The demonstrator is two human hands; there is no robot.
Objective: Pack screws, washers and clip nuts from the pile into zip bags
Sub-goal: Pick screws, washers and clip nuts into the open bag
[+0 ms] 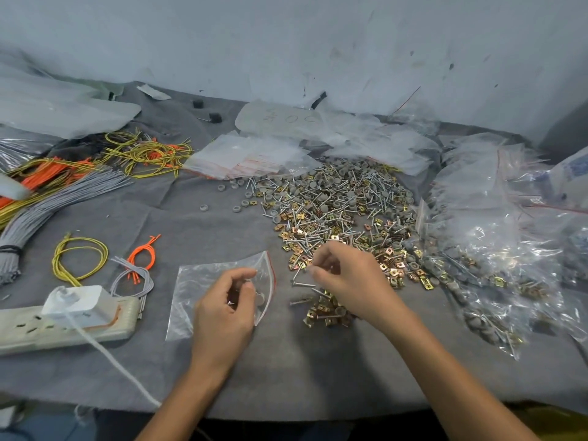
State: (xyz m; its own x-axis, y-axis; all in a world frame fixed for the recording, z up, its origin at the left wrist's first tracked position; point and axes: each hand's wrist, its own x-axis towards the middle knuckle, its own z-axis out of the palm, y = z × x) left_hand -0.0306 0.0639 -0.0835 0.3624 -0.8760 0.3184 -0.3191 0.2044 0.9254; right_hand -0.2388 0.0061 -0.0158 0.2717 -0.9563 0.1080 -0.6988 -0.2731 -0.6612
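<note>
A gray cloth (pixel 222 370) covers the table. In the middle, near the front, lies a clear zip bag (pixel 197 288) with a red strip along its mouth. The left hand (pixel 229 303) rests on the bag. Its fingers and thumb are curled and pinch the open mouth of the bag, near the red strip. A few small gray and silver bits show inside the bag by the fingers. The right hand (pixel 346 278) is just to the right of the bag, at the near edge of the big pile (pixel 334 205). Its fingertips are bunched close together and point down at the bits. I cannot tell if they hold one. The pile is a mix of silver screws, gray round washers and gold clip nuts, and it spreads back toward the wall. A small heap (pixel 327 310) of the same bits lies under the right wrist. Bags that are already full (pixel 493 265) lie to the right of the pile. A stack of empty bags (pixel 245 157) sits behind the pile, to the left. On the left are a power strip (pixel 25 332) with a white plug (pixel 76 302) in it, a yellow wire loop (pixel 79 259), orange wires (pixel 143 253) and a gray wire bundle (pixel 63 198).
</note>
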